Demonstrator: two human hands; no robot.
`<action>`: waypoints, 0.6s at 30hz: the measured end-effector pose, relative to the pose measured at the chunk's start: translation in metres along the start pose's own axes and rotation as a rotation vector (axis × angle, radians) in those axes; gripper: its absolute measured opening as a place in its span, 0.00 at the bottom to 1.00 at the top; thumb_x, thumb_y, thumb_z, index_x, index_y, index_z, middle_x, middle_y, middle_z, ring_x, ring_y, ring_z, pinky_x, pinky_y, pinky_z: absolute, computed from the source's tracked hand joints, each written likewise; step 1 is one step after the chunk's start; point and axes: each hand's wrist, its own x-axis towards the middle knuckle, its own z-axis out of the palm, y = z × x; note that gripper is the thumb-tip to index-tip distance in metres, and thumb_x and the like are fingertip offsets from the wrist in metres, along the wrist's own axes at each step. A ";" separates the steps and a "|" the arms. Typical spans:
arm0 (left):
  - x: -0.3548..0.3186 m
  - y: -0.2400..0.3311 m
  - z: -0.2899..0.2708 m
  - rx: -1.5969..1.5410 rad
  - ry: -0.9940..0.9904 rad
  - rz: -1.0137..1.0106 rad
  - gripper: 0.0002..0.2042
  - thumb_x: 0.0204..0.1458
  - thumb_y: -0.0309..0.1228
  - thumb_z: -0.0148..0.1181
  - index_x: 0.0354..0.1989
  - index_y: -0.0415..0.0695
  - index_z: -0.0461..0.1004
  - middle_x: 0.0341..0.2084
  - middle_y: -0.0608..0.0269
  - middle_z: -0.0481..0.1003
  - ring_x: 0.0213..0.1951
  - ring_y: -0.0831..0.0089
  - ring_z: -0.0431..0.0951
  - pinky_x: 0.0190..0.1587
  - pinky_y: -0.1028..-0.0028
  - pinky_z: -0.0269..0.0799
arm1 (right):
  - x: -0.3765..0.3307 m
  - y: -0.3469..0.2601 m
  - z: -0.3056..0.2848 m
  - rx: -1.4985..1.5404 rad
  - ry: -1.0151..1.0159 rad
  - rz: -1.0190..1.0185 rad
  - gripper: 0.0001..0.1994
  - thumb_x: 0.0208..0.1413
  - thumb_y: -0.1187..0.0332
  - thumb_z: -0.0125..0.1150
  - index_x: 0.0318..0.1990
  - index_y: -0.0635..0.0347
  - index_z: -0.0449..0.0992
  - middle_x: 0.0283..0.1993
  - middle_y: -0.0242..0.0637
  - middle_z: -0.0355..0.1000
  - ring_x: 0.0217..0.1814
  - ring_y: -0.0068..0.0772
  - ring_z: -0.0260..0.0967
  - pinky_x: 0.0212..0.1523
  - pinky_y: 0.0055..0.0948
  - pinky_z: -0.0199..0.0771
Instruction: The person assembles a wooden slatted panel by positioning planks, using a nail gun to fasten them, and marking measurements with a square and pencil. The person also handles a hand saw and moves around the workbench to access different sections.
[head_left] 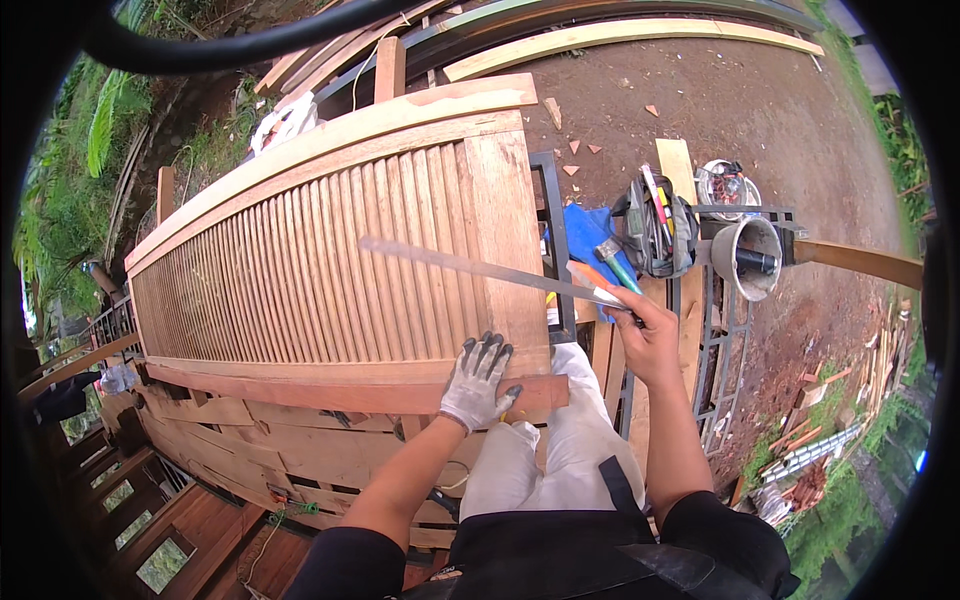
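Now we have our gloved left hand (478, 382) pressed flat, fingers spread, on the reddish wooden board (350, 392) that runs along the near edge of the louvred shutter panel (330, 265); our bare right hand (645, 335) is closed around the near end of a long metal ruler (480, 268), which slants up and to the left across the panel's slats and its right-hand stile; the two hands sit near each other but apart, the ruler passing above the left hand without touching it; the ruler looks thin, flat and grey, with an orange patch close to the grip; the panel itself is pale wood, its narrow slats packed side by side inside a broad frame; beyond our right hand a dark tool bag (655, 232) stands open, crammed with handles and pencils, and a blue cloth (590, 240) lies just beside it with a hammer (615, 262) on top; further right a grey bucket (748, 255) lies tipped on its side on a metal frame.
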 end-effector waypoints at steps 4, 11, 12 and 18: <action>0.000 0.002 -0.007 -0.098 -0.048 -0.111 0.37 0.53 0.45 0.61 0.68 0.39 0.59 0.67 0.42 0.59 0.70 0.45 0.55 0.71 0.45 0.47 | 0.075 -0.001 -0.016 0.051 -0.119 -0.083 0.13 0.52 0.84 0.61 0.45 0.63 0.82 0.38 0.40 0.79 0.38 0.29 0.77 0.38 0.25 0.74; 0.073 -0.041 -0.121 -0.584 0.687 -0.703 0.27 0.55 0.27 0.57 0.64 0.34 0.64 0.64 0.40 0.64 0.64 0.46 0.65 0.69 0.55 0.56 | 0.176 -0.003 -0.014 0.168 -0.372 -0.338 0.14 0.41 0.87 0.53 0.35 0.66 0.79 0.39 0.40 0.77 0.41 0.36 0.76 0.43 0.30 0.74; 0.098 -0.048 -0.144 -0.497 0.607 -0.504 0.27 0.55 0.28 0.59 0.64 0.35 0.65 0.63 0.42 0.65 0.65 0.47 0.65 0.68 0.55 0.57 | 0.187 -0.004 -0.009 0.174 -0.428 -0.349 0.13 0.42 0.86 0.54 0.35 0.65 0.79 0.39 0.40 0.77 0.42 0.37 0.76 0.44 0.31 0.74; 0.271 -0.049 -0.214 -0.117 0.301 0.149 0.24 0.52 0.37 0.65 0.56 0.40 0.73 0.52 0.47 0.75 0.58 0.44 0.71 0.61 0.54 0.66 | 0.242 0.000 0.024 0.388 -0.659 -0.301 0.17 0.40 0.86 0.49 0.37 0.64 0.79 0.40 0.36 0.76 0.46 0.34 0.74 0.50 0.31 0.73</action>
